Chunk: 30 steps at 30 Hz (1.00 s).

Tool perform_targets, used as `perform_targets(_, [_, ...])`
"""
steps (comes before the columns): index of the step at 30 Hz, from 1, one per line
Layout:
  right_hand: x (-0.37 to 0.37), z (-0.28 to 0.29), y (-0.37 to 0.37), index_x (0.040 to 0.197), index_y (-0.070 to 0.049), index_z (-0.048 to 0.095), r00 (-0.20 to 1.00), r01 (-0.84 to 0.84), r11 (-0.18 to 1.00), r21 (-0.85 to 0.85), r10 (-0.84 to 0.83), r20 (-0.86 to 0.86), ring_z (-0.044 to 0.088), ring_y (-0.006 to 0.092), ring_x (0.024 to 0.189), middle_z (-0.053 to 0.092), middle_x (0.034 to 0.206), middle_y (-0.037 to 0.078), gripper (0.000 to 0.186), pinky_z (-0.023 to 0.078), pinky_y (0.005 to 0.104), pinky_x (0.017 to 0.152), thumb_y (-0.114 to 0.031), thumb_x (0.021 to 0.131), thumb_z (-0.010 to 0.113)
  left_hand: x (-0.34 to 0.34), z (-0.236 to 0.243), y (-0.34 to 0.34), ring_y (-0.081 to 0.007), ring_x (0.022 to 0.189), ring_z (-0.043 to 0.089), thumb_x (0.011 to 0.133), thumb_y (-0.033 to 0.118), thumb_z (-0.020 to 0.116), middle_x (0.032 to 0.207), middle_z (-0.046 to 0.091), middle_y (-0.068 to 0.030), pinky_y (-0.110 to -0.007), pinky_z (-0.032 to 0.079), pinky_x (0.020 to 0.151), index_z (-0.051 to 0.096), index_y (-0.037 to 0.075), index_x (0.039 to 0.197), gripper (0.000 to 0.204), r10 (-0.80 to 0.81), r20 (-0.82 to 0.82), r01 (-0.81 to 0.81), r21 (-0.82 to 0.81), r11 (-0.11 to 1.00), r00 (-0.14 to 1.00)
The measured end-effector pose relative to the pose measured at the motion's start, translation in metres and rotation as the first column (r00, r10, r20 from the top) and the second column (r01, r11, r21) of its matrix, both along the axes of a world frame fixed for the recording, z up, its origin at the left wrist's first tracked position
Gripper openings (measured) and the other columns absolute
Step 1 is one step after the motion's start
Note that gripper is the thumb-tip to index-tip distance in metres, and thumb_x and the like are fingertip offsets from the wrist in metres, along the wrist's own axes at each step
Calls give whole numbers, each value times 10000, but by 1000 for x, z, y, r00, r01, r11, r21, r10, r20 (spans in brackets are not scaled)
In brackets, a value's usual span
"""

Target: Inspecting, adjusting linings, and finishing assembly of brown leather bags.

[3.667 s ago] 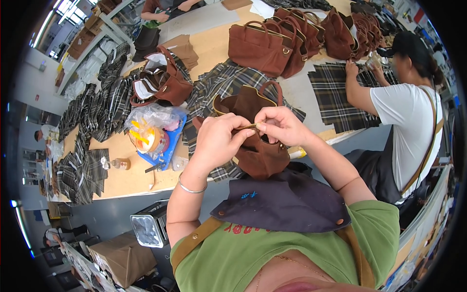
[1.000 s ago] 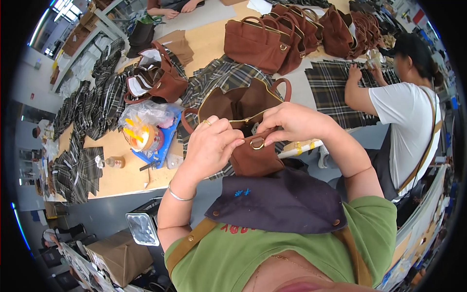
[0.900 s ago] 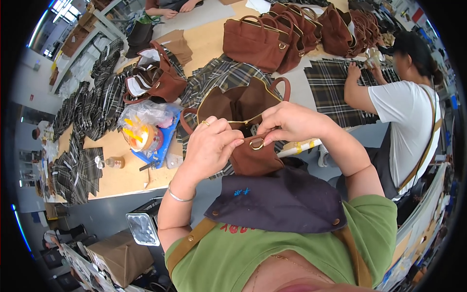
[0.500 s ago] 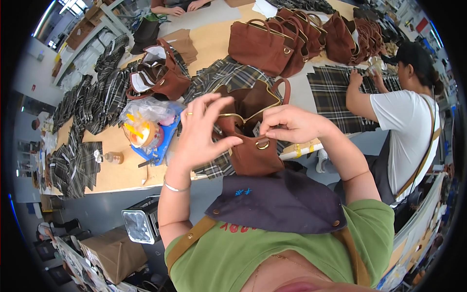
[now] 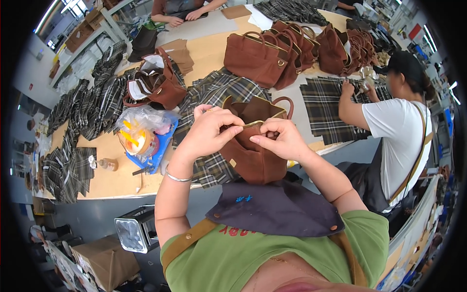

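Observation:
I hold a brown suede handbag (image 5: 253, 158) up in front of my chest, above the table's near edge. My left hand (image 5: 210, 131) pinches the bag's upper rim at its gold zipper (image 5: 253, 124). My right hand (image 5: 281, 140) grips the same rim from the right, thumb and fingers closed on the zipper strip. The bag's round handle (image 5: 287, 103) sticks up behind my fingers. A silver bangle sits on my left wrist. The bag's lower part hangs over my dark apron bib (image 5: 277, 209).
Plaid fabric pieces (image 5: 214, 92) lie on the wooden table (image 5: 112, 177) under the bag. Several finished brown bags (image 5: 262, 56) stand at the back. A plastic bag with yellow items (image 5: 141, 134) sits left. A person in a white shirt (image 5: 396, 131) works at the right.
My left hand, raised with spread fingers half a second ago, has come back down and closed on the bag's rim. Both hands now pinch the zipper edge close together.

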State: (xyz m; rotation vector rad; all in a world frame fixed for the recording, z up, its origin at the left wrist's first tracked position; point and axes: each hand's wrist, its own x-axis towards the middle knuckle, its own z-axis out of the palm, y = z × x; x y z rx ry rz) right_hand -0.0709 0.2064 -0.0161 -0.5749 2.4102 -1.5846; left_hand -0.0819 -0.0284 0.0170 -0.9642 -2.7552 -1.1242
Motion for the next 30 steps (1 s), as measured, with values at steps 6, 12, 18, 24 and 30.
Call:
perform_targets(6, [6,-6,2,782,-13,669,988,34,993,-117,-51,-143,471,95,574,547,667,28,205,379,273,523,-179,780,789,4,-2,12,-163,810,557,869,219,638,747,587,15,-389,254,957,675,116,865,109,75,-14,-76,-47,996,997])
perform_targets(12, [11,-6,-1,775,-17,670,990,52,987,-152,-70,-119,489,98,577,561,672,22,196,390,261,527,-169,767,794,13,-3,17,-158,802,554,870,218,636,727,560,15,-399,239,981,675,113,847,114,104,-32,-103,38,994,994])
perform_targets(18, [15,-3,-6,759,-24,663,979,70,986,-154,-97,-179,500,97,569,576,683,15,182,394,251,521,-157,760,789,25,-4,21,-140,795,548,845,209,666,740,553,30,-412,191,1034,685,117,868,97,130,-19,-129,55,990,991])
perform_targets(24, [20,-5,-15,775,-29,668,973,126,964,-236,-167,-159,508,95,555,587,666,16,170,396,253,509,-154,765,782,29,-6,22,-137,757,527,827,203,682,711,537,29,-404,215,1005,683,110,840,95,192,0,-191,120,974,981])
perform_targets(30, [23,-3,-16,772,-26,664,922,135,979,-155,-181,-342,521,114,563,581,644,20,156,418,274,543,-142,782,768,31,-7,25,-168,729,523,814,168,680,662,507,15,-399,244,955,681,130,816,38,208,-60,-200,120,972,976])
